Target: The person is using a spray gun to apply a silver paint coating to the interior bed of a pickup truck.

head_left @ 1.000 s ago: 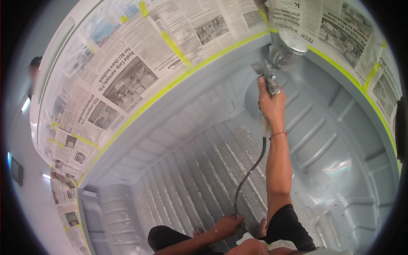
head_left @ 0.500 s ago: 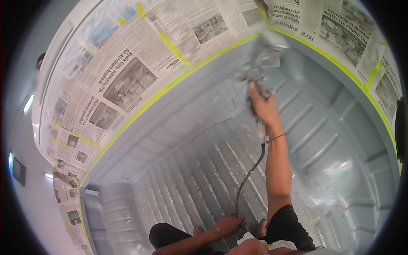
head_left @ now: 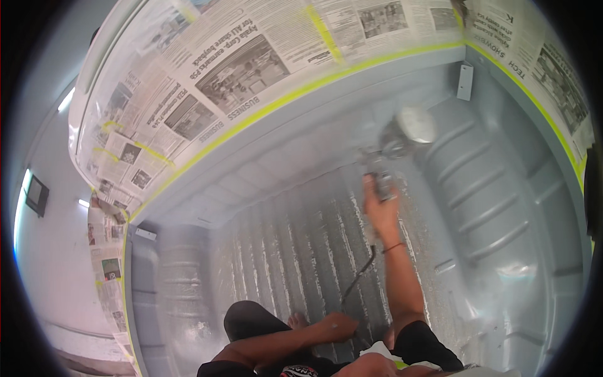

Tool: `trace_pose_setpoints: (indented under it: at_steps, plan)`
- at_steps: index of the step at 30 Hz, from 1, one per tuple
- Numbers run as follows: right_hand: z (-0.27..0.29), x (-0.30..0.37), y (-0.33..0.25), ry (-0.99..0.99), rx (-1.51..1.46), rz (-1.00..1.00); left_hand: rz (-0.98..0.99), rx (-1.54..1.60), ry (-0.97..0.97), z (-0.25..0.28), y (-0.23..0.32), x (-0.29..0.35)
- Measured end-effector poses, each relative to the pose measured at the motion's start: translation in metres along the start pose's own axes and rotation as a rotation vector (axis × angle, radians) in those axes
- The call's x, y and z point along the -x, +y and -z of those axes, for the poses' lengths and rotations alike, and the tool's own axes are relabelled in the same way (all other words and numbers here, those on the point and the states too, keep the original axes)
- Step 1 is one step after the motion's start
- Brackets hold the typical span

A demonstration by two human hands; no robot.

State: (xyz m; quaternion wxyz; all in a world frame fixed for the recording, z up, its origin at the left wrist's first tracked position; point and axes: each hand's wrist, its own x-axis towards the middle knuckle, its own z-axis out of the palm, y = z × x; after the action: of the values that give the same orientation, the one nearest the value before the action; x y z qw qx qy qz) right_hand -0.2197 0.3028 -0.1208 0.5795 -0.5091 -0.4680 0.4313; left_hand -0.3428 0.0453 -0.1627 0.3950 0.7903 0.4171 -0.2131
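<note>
Around the ribbed floor [head_left: 286, 232] rise your grey pickup bed's sidewalls [head_left: 483, 188]; beyond it, a lifted edge of newspaper masking [head_left: 242, 72] could let mist under. Over its far right, the spray gun [head_left: 397, 143], clamped in your right hand [head_left: 381, 212], could drip if tipped. At its near edge, the air hose [head_left: 359, 273], seemingly gripped by your left hand [head_left: 339, 327], could drag if slack.
</note>
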Motion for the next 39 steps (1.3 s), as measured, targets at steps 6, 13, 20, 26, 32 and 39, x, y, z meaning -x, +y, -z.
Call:
trace_pose_setpoints:
  at_steps: [6, 13, 20, 26, 32, 39]
  plan:
    - [-0.108, 0.079, 0.016, -0.471, -0.005, 0.128, -0.087, -0.087, -0.163, -0.014, -0.011, -0.001]
    - [-0.091, 0.064, 0.07, -0.323, 0.077, -0.286, -0.094, -0.115, -0.1, -0.029, -0.016, -0.001]
    - [0.01, -0.008, 0.123, 0.416, 0.362, 0.017, -0.238, -0.248, 0.221, -0.027, -0.013, 0.0]
    - [-0.016, 0.0, 0.088, 0.268, 0.253, -0.235, 0.099, -0.132, 0.168, -0.04, -0.011, 0.024]
    - [-0.123, 0.069, 0.112, 0.004, 0.051, -0.022, 0.668, -0.164, -0.192, -0.096, -0.096, 0.102]
    - [-0.216, 0.157, 0.084, -0.447, 0.178, -0.192, 0.615, -0.109, -0.265, -0.095, -0.226, 0.286]
